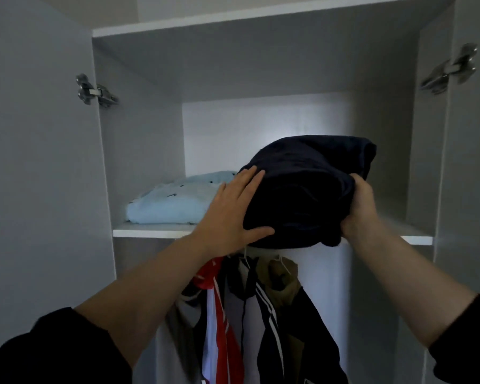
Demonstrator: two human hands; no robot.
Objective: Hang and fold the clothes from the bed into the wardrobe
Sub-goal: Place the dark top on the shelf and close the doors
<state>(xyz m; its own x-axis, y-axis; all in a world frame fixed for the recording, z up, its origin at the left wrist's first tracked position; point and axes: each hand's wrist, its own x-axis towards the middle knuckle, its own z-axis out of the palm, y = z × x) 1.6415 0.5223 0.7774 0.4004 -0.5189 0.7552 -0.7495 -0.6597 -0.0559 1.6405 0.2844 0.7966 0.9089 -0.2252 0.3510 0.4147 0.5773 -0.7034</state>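
Sitting at the front of the shelf (139,233) beside a pale blue top (172,203), the dark garment (311,189) looks soft and floppy, best held at both sides: left hand (230,212) flat against it, right hand (358,212) clutching its edge.

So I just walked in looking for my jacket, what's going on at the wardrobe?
A person is holding a folded dark garment at the front edge of the upper shelf. The left hand lies flat against its side; the right hand grips the other end. A folded light blue garment lies on the shelf beside it, and clothes hang below.
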